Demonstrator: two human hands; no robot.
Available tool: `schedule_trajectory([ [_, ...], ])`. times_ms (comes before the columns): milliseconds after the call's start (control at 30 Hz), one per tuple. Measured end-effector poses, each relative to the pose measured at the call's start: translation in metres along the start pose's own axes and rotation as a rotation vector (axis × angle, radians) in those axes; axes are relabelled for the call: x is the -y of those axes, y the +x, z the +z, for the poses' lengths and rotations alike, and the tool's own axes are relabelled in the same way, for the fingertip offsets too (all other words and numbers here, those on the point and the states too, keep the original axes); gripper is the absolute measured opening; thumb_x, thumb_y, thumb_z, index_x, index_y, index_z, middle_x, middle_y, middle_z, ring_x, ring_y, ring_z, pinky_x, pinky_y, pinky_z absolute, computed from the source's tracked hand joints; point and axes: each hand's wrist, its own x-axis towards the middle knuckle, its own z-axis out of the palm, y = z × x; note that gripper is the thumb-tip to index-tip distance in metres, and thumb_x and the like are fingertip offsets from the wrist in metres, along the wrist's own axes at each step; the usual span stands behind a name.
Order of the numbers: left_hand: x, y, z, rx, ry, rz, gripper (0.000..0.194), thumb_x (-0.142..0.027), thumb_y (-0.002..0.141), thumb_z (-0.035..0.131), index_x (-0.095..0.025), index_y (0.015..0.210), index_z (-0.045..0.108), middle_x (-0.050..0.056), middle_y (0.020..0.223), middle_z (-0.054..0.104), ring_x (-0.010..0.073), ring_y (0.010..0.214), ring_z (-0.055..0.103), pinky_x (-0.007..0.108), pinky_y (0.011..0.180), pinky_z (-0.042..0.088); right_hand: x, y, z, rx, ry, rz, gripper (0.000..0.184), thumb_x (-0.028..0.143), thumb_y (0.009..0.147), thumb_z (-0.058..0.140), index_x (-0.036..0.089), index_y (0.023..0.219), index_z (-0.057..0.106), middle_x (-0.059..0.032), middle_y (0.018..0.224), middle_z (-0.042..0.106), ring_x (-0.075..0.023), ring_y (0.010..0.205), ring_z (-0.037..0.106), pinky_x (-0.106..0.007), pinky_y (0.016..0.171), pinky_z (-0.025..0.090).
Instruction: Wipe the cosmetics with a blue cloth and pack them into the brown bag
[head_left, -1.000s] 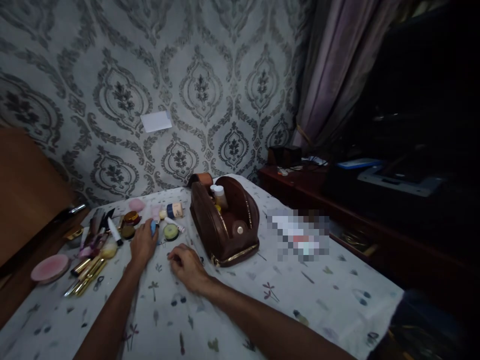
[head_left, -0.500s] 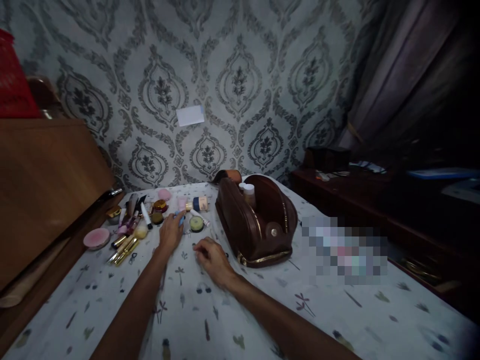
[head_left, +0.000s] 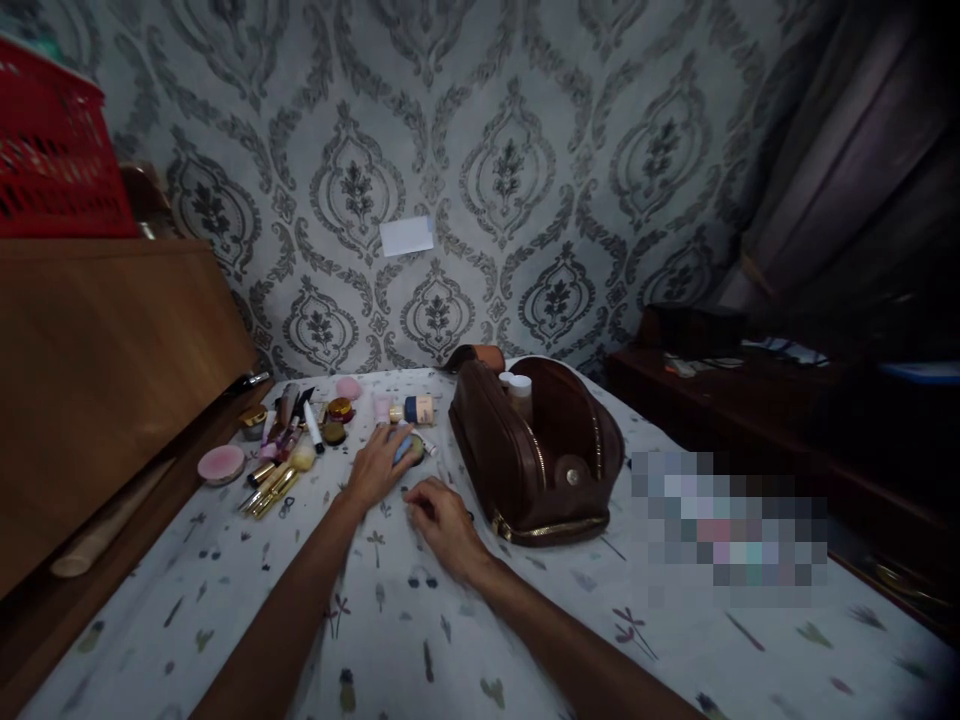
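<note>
My left hand [head_left: 381, 466] reaches over the cloth with its fingers around a small light-blue item [head_left: 403, 447], whose kind I cannot make out. Just beneath and beside the fingertips sits a small round jar with a green top [head_left: 415, 452], partly covered. My right hand [head_left: 444, 522] rests on the cloth close by, fingers curled in, and nothing shows in it. To its right stands a brown toiletry bag [head_left: 487, 450], unzipped and gaping, with white-capped bottles [head_left: 520, 392] inside. A white tube [head_left: 427, 441] and a navy-and-beige bottle [head_left: 420, 409] lie beyond my left hand.
Left of my hands lie gold lipstick tubes [head_left: 276, 492], a pink compact [head_left: 221, 464], a white tube with a dark cap [head_left: 313, 427] and a pink sponge [head_left: 348, 388]. A wooden cabinet [head_left: 112, 380] bounds the left side; a dark drawer unit [head_left: 697, 400] stands right.
My left hand has moved right with the light-blue item, and now partly covers the green-topped jar. My right hand stays near the bag, fingers still curled. The view has shifted slightly left.
</note>
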Motion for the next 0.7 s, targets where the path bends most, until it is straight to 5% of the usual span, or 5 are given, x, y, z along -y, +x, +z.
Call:
schedule_trajectory([
  [133,-0.003,-0.002,0.002,0.004,0.002,0.019,0.040,-0.043,0.096,0.052,-0.029,0.133,0.055,0.005,0.127,0.059,0.0197,0.118,0.056,0.029,0.091,0.050,0.000,0.000,-0.001,0.003,0.002,-0.008,0.019,0.002,0.075,0.054,0.018,0.080,0.065,-0.0016,0.080,0.060,-0.0151,0.075,0.056,-0.026,0.071,0.043],
  [300,0.010,0.008,-0.006,-0.094,0.064,-0.157,0.035,-0.037,0.102,0.035,-0.020,0.121,0.059,0.007,0.112,0.064,0.0196,0.106,0.060,0.030,0.091,0.047,0.001,-0.001,-0.001,0.005,0.002,0.027,0.018,0.003,0.077,0.054,0.017,0.080,0.065,-0.0025,0.081,0.060,-0.0153,0.074,0.056,-0.026,0.071,0.044],
  [533,0.072,0.053,-0.032,-0.103,0.206,-0.367,0.030,-0.024,0.097,0.042,-0.012,0.118,0.059,0.020,0.123,0.059,0.0319,0.121,0.051,0.044,0.098,0.042,0.006,-0.001,-0.002,0.010,0.005,0.065,0.019,0.002,0.076,0.055,0.017,0.082,0.066,-0.0020,0.084,0.061,-0.0144,0.076,0.057,-0.025,0.071,0.043],
  [700,0.105,0.073,-0.028,0.042,0.214,-0.433,0.025,-0.028,0.094,0.057,-0.013,0.113,0.062,0.014,0.112,0.066,0.0269,0.109,0.062,0.044,0.094,0.049,0.005,-0.001,-0.002,0.007,0.015,0.073,0.020,0.002,0.077,0.056,0.018,0.082,0.067,-0.0014,0.082,0.061,-0.0138,0.074,0.057,-0.024,0.069,0.043],
])
